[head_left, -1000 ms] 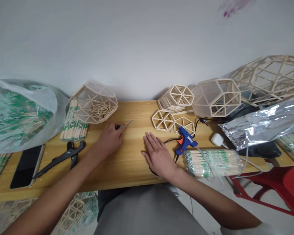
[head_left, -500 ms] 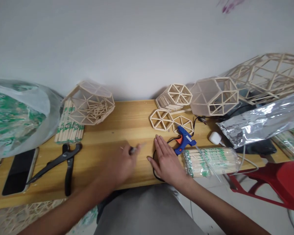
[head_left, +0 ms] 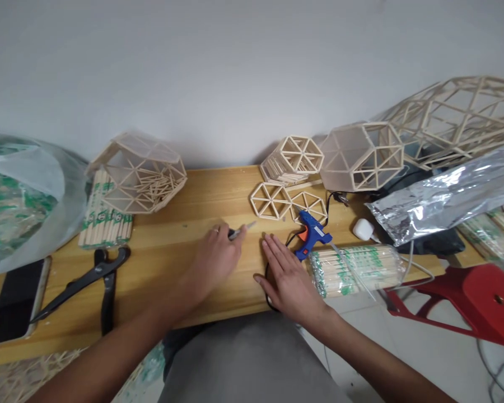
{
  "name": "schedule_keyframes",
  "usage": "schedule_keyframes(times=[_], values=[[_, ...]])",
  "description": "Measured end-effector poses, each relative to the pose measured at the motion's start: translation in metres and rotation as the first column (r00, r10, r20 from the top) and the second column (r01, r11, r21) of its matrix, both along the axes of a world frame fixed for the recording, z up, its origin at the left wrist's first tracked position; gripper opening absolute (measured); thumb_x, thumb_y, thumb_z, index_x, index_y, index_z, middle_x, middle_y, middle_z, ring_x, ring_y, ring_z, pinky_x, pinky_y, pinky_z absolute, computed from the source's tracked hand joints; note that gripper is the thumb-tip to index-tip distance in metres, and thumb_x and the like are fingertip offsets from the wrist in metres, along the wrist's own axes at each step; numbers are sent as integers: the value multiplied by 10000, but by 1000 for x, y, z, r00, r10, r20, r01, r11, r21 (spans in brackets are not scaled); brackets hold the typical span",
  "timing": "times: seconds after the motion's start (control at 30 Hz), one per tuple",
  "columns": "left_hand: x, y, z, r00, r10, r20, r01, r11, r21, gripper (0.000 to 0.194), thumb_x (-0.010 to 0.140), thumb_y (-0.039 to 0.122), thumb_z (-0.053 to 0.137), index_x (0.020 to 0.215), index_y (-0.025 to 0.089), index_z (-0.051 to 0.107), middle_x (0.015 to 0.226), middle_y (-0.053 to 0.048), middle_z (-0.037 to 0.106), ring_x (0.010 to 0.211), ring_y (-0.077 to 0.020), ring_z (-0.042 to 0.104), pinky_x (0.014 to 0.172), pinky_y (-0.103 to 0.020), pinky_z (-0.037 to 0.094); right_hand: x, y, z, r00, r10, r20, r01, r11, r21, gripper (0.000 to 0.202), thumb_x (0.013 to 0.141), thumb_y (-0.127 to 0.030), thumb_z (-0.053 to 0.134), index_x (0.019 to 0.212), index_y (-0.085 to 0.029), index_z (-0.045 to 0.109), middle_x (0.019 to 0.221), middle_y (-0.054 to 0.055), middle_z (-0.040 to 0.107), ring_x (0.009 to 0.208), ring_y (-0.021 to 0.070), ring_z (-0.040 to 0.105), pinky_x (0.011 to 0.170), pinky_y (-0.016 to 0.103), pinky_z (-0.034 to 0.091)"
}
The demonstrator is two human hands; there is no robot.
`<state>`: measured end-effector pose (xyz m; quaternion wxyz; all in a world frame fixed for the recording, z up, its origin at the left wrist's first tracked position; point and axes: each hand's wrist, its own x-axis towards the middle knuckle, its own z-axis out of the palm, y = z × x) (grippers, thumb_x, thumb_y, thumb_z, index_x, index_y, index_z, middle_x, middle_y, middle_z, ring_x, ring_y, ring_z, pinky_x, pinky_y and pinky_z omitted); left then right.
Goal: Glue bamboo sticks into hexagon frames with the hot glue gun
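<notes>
My left hand (head_left: 218, 254) is closed round a utility knife (head_left: 242, 230), dark at the grip, its pale blade pointing right just above or on the wooden table. Most of the handle is hidden by my fingers. To the right, my right hand (head_left: 289, 275) lies flat on the table with fingers stretched out, holding nothing. A black cord passes by it. Beside its fingertips rests a blue glue gun (head_left: 314, 235). Behind that are two flat hexagonal stick frames, one on the left (head_left: 271, 200) and one partly under the glue gun (head_left: 308, 206).
Large pliers (head_left: 103, 274) and a phone (head_left: 19, 302) lie at left, near a plastic bag (head_left: 69, 184). A stick basket (head_left: 143, 173) holds short sticks. Stacked hexagons (head_left: 292, 159) stand at the back. Packed chopsticks (head_left: 361, 271), a white charger (head_left: 363, 229) and a red stool (head_left: 483, 302) are at right.
My left hand has shifted slightly up and to the right with the utility knife, which shows more clearly. My right hand stays flat in place. The whole view has moved a little.
</notes>
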<state>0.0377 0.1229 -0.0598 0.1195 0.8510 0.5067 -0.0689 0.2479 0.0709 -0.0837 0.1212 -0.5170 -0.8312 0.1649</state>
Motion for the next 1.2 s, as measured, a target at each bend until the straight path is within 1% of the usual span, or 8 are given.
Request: schedule_keyframes(times=[0.17, 0.33, 0.47, 0.6, 0.8, 0.97, 1.13, 1.2], values=[[0, 8, 2, 993, -113, 34, 114, 993, -40, 528, 1041, 200, 487, 1560, 238, 572, 1102, -157, 640, 1024, -291, 639, 890, -405, 549, 4, -3, 2, 1000, 11, 3, -11, 1000, -3, 938, 1062, -322, 588, 1746, -119, -21, 1773, 209, 266, 1653, 357, 264, 1273, 591, 418], [-6, -4, 0, 1000, 9, -9, -9, 1000, -29, 527, 1057, 211, 462, 1576, 229, 550, 1100, -159, 637, 987, -283, 640, 895, -419, 543, 6, -5, -2, 1000, 0, 7, 0, 1000, -10, 907, 1072, -340, 574, 1744, -81, 23, 1755, 245, 297, 1644, 372, 283, 1273, 605, 416], [-20, -19, -5, 987, -160, 25, 162, 984, -72, 594, 1013, 168, 525, 1588, 318, 530, 1127, -139, 664, 1009, -283, 656, 871, -392, 547, 6, -7, -5, 1000, 0, 9, 0, 1000, -4, 877, 1071, -340, 573, 1738, -56, 79, 1745, 262, 312, 1642, 376, 290, 1270, 602, 423], [-36, -4, -2, 993, 70, -95, -68, 997, 21, 542, 1076, 259, 434, 1613, 229, 506, 1114, -178, 663, 911, -277, 653, 852, -419, 538, 5, -7, -6, 1000, -14, 0, 14, 1000, -16, 854, 1070, -355, 573, 1741, -77, 122, 1744, 246, 324, 1642, 375, 288, 1280, 617, 401], [-9, -12, -2, 991, -109, 83, 113, 992, -49, 515, 1037, 202, 492, 1535, 281, 599, 1106, -154, 656, 1020, -294, 652, 896, -419, 541, 5, -6, -7, 1000, -5, 12, 5, 1000, -7, 845, 1064, -340, 572, 1735, -60, 142, 1743, 252, 321, 1642, 376, 289, 1274, 608, 414], [-8, 22, 3, 995, 94, -17, -94, 995, 16, 527, 1062, 222, 425, 1571, 206, 562, 1083, -182, 637, 946, -301, 659, 867, -445, 539, 6, -6, -8, 1000, -12, -2, 12, 1000, -5, 853, 1071, -365, 566, 1742, -83, 121, 1746, 242, 323, 1642, 370, 290, 1280, 608, 405], [-9, 27, 4, 993, -116, 33, 117, 993, -20, 532, 1040, 190, 473, 1562, 229, 570, 1102, -168, 651, 1020, -303, 666, 899, -423, 537, 6, -6, -6, 1000, -5, 23, 5, 1000, -7, 789, 1068, -360, 569, 1710, -36, 244, 1731, 260, 347, 1635, 377, 307, 1276, 598, 416], [-7, 29, 3, 999, -44, 19, 44, 999, -2, 536, 1046, 185, 441, 1568, 217, 562, 1085, -173, 650, 986, -305, 668, 880, -431, 540, 6, -6, -6, 1000, -13, 17, 13, 1000, -8, 785, 1066, -361, 573, 1711, -45, 254, 1731, 252, 353, 1635, 373, 309, 1278, 599, 412]])
